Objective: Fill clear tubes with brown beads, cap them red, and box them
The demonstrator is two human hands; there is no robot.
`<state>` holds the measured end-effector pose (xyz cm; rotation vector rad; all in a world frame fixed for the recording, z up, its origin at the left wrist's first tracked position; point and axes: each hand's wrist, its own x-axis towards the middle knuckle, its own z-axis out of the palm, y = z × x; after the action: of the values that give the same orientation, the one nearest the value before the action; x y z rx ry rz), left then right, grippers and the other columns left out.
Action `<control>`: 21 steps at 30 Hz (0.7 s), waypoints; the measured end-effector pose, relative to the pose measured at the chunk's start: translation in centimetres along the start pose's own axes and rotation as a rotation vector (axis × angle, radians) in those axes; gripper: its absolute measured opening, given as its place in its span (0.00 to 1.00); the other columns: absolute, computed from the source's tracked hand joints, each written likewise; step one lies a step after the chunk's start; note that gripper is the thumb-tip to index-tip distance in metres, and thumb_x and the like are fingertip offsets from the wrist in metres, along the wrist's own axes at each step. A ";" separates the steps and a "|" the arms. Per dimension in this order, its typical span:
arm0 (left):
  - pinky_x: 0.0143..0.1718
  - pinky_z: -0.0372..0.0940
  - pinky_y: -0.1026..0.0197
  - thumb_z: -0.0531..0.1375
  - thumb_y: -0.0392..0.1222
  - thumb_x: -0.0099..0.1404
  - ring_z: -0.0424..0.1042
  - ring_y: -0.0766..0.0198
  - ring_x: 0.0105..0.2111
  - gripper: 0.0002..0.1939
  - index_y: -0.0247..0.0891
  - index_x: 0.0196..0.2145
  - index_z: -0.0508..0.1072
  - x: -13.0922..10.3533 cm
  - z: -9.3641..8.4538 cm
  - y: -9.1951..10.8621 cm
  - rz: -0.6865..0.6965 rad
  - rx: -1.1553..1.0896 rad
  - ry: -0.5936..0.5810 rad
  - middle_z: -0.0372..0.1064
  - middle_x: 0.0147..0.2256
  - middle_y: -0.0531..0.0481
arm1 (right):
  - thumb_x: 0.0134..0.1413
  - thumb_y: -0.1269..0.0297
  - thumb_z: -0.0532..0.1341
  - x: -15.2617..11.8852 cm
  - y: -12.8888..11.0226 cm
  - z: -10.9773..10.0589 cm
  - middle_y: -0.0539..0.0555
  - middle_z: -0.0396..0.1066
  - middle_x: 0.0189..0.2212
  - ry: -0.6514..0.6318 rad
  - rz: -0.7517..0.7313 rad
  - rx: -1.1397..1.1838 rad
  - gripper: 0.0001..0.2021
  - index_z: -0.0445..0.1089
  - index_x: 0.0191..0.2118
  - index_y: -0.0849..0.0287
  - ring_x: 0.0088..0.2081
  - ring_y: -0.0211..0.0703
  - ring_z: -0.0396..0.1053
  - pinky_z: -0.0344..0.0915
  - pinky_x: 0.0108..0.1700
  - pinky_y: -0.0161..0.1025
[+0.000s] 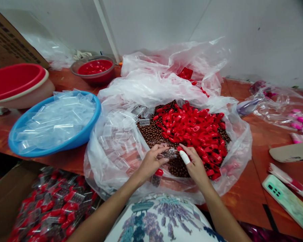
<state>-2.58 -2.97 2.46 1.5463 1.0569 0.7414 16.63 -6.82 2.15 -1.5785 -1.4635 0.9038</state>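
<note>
My left hand pinches a small clear plastic case over the brown beads. My right hand, with a white cover on one finger, holds a small red cap at its fingertips, close to the right end of the case. Beyond and to the right of my right hand lies a heap of red caps on the beads. More clear cases are on the plastic sheet to the left. A case with a red cap lies just below my left hand.
At the left stand a blue basin of clear pieces and a red basin. A bowl of red pieces is behind. Below left, a carton holds capped cases. A phone and pink pieces lie right.
</note>
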 end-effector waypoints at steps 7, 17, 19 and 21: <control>0.47 0.63 0.58 0.60 0.34 0.56 0.64 0.60 0.48 0.22 0.45 0.49 0.70 -0.7 1.0 0.2 0.001 -0.103 0.040 0.61 0.46 0.47 | 0.60 0.63 0.50 -0.8 -0.2 1.2 0.53 0.63 0.38 -0.022 0.036 0.099 0.19 0.63 0.55 0.53 0.40 0.41 0.64 0.62 0.45 0.41; 0.49 0.61 0.58 0.60 0.33 0.57 0.62 0.60 0.50 0.20 0.45 0.48 0.71 -1.3 1.2 1.2 0.006 -0.039 0.066 0.61 0.46 0.48 | 0.61 0.62 0.49 -1.3 -1.1 1.1 0.56 0.61 0.50 0.145 -0.069 0.080 0.20 0.56 0.59 0.52 0.51 0.44 0.61 0.57 0.54 0.45; 0.46 0.63 0.60 0.61 0.33 0.56 0.62 0.60 0.49 0.21 0.44 0.48 0.70 -1.3 1.3 1.0 -0.022 -0.120 0.066 0.60 0.46 0.48 | 0.61 0.61 0.50 -1.5 -1.0 1.3 0.56 0.61 0.51 0.150 -0.047 0.141 0.21 0.54 0.59 0.52 0.51 0.44 0.62 0.59 0.54 0.46; 0.45 0.64 0.60 0.62 0.34 0.55 0.63 0.60 0.48 0.21 0.43 0.47 0.71 -1.4 1.3 0.7 -0.041 -0.175 0.071 0.60 0.45 0.48 | 0.60 0.61 0.51 -1.6 -0.8 1.5 0.57 0.62 0.51 0.158 -0.034 0.194 0.21 0.54 0.59 0.52 0.50 0.44 0.64 0.61 0.53 0.46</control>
<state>-1.81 -4.80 2.94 1.3548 1.0437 0.8426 14.81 -8.32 2.17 -1.4434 -1.2498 0.8548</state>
